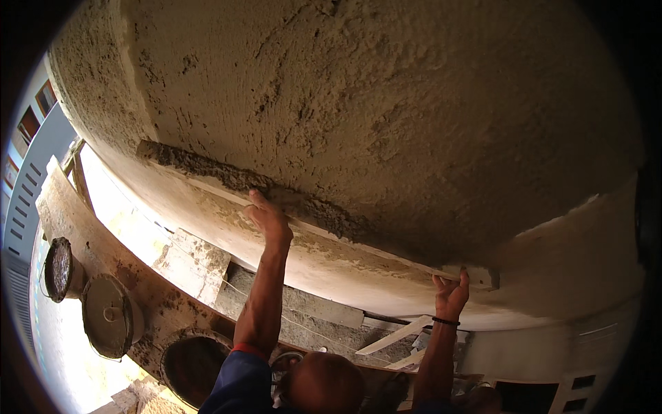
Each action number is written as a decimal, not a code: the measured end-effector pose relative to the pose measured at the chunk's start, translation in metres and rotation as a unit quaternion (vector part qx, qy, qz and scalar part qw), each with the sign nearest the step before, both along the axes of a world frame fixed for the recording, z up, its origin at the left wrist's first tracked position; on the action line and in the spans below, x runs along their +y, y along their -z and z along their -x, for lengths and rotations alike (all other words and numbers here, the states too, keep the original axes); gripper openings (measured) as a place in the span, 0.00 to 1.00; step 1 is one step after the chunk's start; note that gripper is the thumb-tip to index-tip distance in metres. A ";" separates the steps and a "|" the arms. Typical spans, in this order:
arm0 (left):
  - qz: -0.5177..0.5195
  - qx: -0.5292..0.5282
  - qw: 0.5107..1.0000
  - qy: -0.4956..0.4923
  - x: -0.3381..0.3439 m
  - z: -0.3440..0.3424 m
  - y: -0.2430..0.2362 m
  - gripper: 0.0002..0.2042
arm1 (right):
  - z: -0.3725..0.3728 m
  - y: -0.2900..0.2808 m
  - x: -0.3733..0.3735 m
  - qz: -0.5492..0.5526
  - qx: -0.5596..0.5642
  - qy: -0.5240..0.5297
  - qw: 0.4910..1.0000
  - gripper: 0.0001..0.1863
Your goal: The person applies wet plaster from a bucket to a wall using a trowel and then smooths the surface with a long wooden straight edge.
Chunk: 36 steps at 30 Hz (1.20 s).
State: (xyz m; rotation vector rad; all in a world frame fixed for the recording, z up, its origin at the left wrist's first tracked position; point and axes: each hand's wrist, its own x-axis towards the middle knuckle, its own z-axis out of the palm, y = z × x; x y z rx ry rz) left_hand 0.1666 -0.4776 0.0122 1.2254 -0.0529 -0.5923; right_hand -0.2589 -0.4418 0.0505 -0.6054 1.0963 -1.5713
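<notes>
A long, narrow straightedge [484,278] lies against a wall of rough, wet grey plaster [386,124], slanting from upper left to lower right. Wet mortar [200,165] is heaped along its upper side, thickest toward the left and middle. My left hand [267,222] grips the bar near its middle, thumb and fingers around the lower edge. Close to the right end, my right hand [452,295] holds the same bar from below, with a dark band on its wrist. Both arms reach up from the lower edge.
At the lower left, a plank platform [131,259] bears a small bucket [61,269], a bucket of grey mortar [109,316] and a dark, wide tub [193,369]. Beneath the wall are pale wooden battens [393,336]. A smoother plaster strip [93,83] borders the wall's left side.
</notes>
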 end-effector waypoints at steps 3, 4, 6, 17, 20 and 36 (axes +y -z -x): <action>0.058 -0.029 0.998 0.005 0.002 -0.048 -0.036 0.29 | -0.050 -0.026 -0.002 0.001 -0.025 0.013 1.000 0.23; 0.060 -0.043 0.997 0.016 0.004 -0.057 -0.049 0.29 | -0.059 -0.031 -0.001 0.010 -0.034 0.008 0.999 0.22; 0.054 -0.073 0.996 0.022 0.005 -0.079 -0.068 0.28 | -0.088 -0.051 0.004 0.024 -0.034 0.031 0.999 0.22; 0.065 -0.035 0.997 0.001 0.002 -0.168 -0.143 0.24 | -0.171 -0.110 0.011 0.120 -0.094 0.012 0.988 0.19; 0.066 -0.038 0.997 0.035 0.005 -0.160 -0.147 0.25 | -0.159 -0.108 0.009 0.129 -0.112 -0.017 0.985 0.17; 0.126 0.017 0.983 0.130 0.023 -0.010 -0.226 0.22 | -0.001 -0.204 0.012 0.170 -0.038 0.025 0.984 0.25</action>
